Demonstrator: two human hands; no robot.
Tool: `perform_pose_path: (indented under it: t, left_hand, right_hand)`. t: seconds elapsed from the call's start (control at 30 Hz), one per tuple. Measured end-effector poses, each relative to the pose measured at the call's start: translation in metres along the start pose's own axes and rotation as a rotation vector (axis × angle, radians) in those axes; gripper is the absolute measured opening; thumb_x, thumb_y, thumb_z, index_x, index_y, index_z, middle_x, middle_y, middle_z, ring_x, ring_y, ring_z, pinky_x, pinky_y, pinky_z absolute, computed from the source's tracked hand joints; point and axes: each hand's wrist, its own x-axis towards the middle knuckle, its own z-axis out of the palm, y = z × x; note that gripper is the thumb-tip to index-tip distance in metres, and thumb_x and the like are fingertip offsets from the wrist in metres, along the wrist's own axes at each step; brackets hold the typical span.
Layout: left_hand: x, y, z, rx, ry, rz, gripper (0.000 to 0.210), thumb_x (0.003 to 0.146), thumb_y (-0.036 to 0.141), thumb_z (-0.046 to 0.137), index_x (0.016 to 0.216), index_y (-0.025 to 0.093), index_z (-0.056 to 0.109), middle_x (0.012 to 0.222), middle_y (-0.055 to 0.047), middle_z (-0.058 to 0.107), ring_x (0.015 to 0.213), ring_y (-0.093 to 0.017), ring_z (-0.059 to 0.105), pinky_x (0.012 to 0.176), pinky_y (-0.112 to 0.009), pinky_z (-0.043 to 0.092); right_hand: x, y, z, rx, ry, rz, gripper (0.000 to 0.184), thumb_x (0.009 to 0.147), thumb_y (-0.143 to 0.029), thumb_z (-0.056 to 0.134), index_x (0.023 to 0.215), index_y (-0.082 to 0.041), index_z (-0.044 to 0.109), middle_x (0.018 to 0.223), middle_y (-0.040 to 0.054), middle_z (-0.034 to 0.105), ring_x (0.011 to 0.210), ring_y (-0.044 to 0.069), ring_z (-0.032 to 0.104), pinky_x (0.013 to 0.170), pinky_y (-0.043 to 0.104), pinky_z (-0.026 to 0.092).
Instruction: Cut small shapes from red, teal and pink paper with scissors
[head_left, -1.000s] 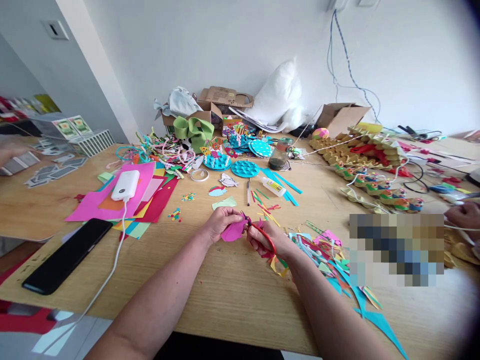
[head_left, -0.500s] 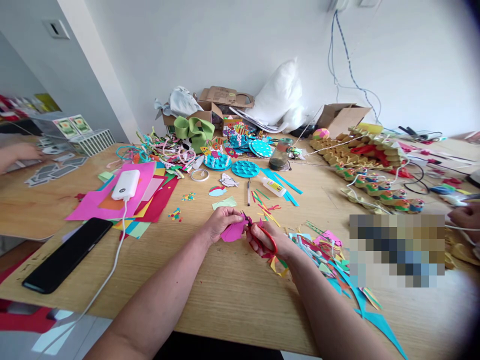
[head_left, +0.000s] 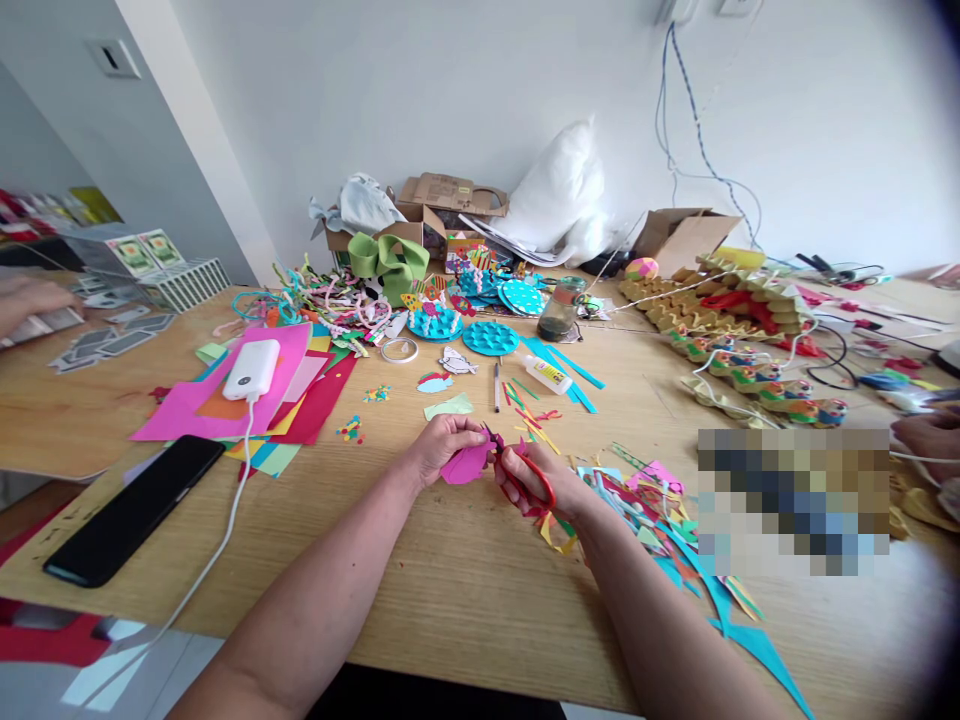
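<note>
My left hand (head_left: 444, 446) pinches a piece of magenta paper (head_left: 466, 464) above the table. Fingers of my right hand (head_left: 541, 476) are wrapped round red-handled scissors (head_left: 546, 488), whose dark blades meet the paper's right edge. How far apart the blades are is too small to tell. Just beyond my hands lie a pale green paper piece (head_left: 448, 405), a blue and red paper fish (head_left: 435, 382), a drawn white fish (head_left: 458, 361) and a pen (head_left: 496, 386). A glue bottle (head_left: 548, 375) lies on its side near blue paper strips (head_left: 574, 372).
Colourful paper scraps (head_left: 652, 510) spread right of my right hand. At left are a phone (head_left: 135, 508), a white power bank (head_left: 253, 369) with a cable, and coloured sheets (head_left: 176, 410). A glass jar (head_left: 561, 310) stands behind. Other people's hands (head_left: 34, 300) show at both sides.
My hands, the magenta paper and the scissors stay almost in place. At far left, another person's hand has shifted slightly, and pale cards show beneath it.
</note>
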Motion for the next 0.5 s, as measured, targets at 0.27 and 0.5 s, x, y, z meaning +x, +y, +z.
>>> perform_pose_path:
  t: [0.27,0.5]
  left_hand:
    - [0.0004,0.0009,-0.0008,-0.026,-0.013,-0.013,0.032,0.053,0.026,0.082,0.072,0.011,0.062,0.068,-0.006,0.069,0.057,-0.017,0.065,0.057,-0.028,0.052]
    - [0.0017,-0.0010,-0.0055,0.026,-0.020,-0.036,0.030,0.054,0.026,0.082,0.073,0.010,0.065,0.065,-0.006,0.068,0.057,-0.016,0.065,0.057,-0.026,0.051]
  right_hand:
    - [0.0028,0.0050,-0.0020,-0.028,0.029,-0.046,0.063,0.069,-0.076,0.056,0.067,-0.013,0.054,0.045,-0.0030,0.051,0.031,0.006,0.045,0.030,0.016,0.035]
    - [-0.0009,-0.0022,-0.0014,-0.051,0.001,0.004,0.063,0.065,-0.077,0.057,0.067,-0.014,0.052,0.046,-0.0036,0.050,0.033,0.005,0.046,0.032,0.015,0.035]
